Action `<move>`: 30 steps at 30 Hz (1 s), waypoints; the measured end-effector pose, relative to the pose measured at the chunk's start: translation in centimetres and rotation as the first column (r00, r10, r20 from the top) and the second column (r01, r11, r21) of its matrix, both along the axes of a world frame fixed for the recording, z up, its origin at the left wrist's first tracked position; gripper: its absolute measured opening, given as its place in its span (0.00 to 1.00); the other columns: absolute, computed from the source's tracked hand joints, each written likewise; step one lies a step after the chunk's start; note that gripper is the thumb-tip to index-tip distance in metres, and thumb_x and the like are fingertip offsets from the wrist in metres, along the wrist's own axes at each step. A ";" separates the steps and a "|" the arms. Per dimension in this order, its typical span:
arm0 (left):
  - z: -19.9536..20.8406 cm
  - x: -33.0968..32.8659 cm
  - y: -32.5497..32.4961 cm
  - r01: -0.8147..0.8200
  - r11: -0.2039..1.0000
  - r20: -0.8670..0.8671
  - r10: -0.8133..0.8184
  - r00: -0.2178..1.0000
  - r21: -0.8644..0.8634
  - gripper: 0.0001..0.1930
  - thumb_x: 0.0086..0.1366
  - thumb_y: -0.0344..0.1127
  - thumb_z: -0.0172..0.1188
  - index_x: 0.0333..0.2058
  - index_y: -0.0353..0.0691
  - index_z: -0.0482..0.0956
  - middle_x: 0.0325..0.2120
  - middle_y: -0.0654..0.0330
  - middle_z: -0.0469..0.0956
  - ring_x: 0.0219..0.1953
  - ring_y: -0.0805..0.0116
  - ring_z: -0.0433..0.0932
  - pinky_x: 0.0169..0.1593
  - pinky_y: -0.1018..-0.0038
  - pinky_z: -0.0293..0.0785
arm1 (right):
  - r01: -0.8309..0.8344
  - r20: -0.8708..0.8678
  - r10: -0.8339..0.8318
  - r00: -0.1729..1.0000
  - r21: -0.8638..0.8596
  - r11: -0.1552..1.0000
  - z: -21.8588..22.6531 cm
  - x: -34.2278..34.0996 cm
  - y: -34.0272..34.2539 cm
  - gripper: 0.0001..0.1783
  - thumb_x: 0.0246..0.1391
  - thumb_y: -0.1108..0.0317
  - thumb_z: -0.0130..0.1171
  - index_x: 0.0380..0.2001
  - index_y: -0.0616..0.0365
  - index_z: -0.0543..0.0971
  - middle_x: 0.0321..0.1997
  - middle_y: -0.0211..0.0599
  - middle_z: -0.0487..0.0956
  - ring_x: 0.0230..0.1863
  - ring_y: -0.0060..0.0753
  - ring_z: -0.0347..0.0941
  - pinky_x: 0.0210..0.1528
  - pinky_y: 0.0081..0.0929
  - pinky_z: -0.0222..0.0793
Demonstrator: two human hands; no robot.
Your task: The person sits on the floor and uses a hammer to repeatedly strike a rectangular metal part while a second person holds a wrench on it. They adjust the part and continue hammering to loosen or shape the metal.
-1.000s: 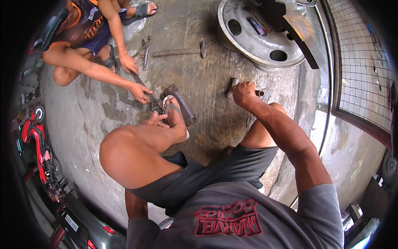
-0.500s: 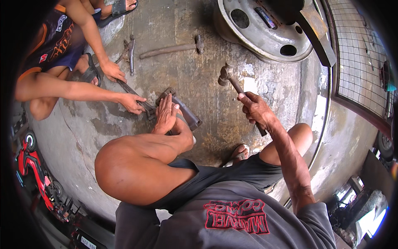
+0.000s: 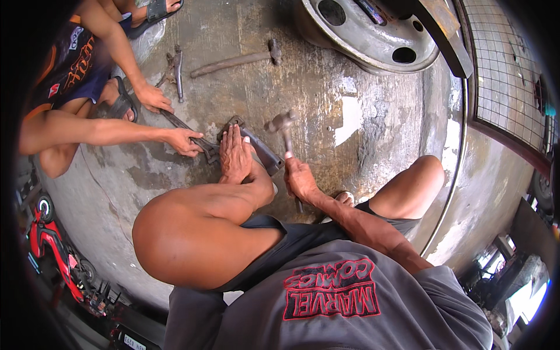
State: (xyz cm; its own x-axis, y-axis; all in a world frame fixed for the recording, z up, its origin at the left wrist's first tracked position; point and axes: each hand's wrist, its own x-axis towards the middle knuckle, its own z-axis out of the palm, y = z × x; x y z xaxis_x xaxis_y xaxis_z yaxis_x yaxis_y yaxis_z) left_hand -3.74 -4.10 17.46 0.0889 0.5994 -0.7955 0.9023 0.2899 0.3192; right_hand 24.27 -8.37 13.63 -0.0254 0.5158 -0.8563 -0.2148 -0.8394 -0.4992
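My right hand (image 3: 301, 178) is closed round the handle of a hammer (image 3: 283, 121), its blurred head raised above the floor. To the left, my left hand (image 3: 235, 156) lies flat, fingers stretched out, over the end of a dark metal bar (image 3: 262, 153) on the concrete. My bent left leg (image 3: 192, 233) hides the forearm behind that hand. At the bar's left, a co-worker's two hands (image 3: 182, 142) grip a long-handled dark metal tool (image 3: 179, 121). Its jaws end beside my left hand, and what they hold is hard to make out.
A second hammer (image 3: 236, 63) and a metal hand tool (image 3: 178, 76) lie on the floor ahead. A large steel wheel rim (image 3: 373, 49) stands at the far right, near a wire mesh panel (image 3: 507, 64). A red motorcycle (image 3: 55, 251) is at the left edge.
My right hand has swung the hammer left and closer to the metal bar. My left hand and the co-worker's hands stay in nearly the same place.
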 end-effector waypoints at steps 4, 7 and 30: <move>0.3 0.0 -0.5 -0.010 1.000 -0.013 0.010 1.000 -0.016 0.64 0.54 0.64 0.69 0.74 0.31 0.41 0.75 0.37 0.44 0.77 0.42 0.43 0.75 0.45 0.39 | -0.152 -0.103 0.125 0.987 -0.321 0.935 -0.7 3.4 -0.8 0.30 0.70 0.36 0.47 0.27 0.51 0.66 0.17 0.28 0.64 0.11 0.23 0.56 0.11 0.28 0.52; 0.8 -0.2 -0.8 -0.015 1.000 -0.026 0.014 1.000 -0.025 0.64 0.54 0.64 0.70 0.74 0.30 0.41 0.75 0.36 0.44 0.77 0.42 0.42 0.75 0.45 0.39 | -0.052 -0.099 0.035 0.995 -0.179 0.982 1.1 4.5 0.4 0.30 0.71 0.37 0.46 0.28 0.53 0.68 0.17 0.29 0.66 0.12 0.25 0.60 0.13 0.30 0.57; -0.9 5.4 3.3 0.162 0.985 -0.072 -0.157 0.985 0.062 0.71 0.48 0.68 0.74 0.73 0.26 0.39 0.75 0.32 0.40 0.79 0.41 0.36 0.76 0.45 0.33 | 0.387 -0.162 -0.694 0.701 0.904 0.180 19.1 19.6 14.4 0.36 0.63 0.22 0.38 0.37 0.46 0.65 0.17 0.25 0.57 0.12 0.22 0.52 0.13 0.28 0.55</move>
